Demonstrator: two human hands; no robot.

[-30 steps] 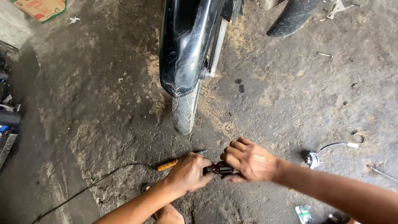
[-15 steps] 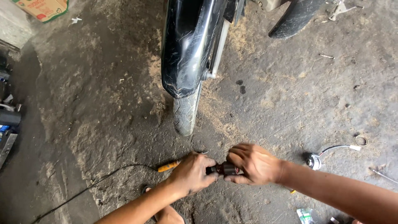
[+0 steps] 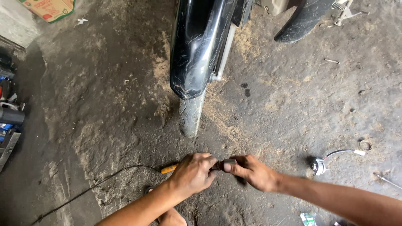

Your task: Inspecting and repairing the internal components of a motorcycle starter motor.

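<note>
My left hand and my right hand meet low in the head view, just above the dirty concrete floor. Between their fingertips they pinch a small dark part, each hand gripping one end. An orange-handled tool lies on the floor beside my left hand, with a thin black cable running from it to the lower left. A motorcycle's front tyre under a black mudguard stands right behind my hands.
A small bulb socket with a white wire lies on the floor at right, next to a metal ring. Tools and boxes line the left edge. A second tyre sits top right, a cardboard box top left.
Both hands have slid slightly down and right while staying closed on the small dark part; my right fingers now pinch its end more tightly.
</note>
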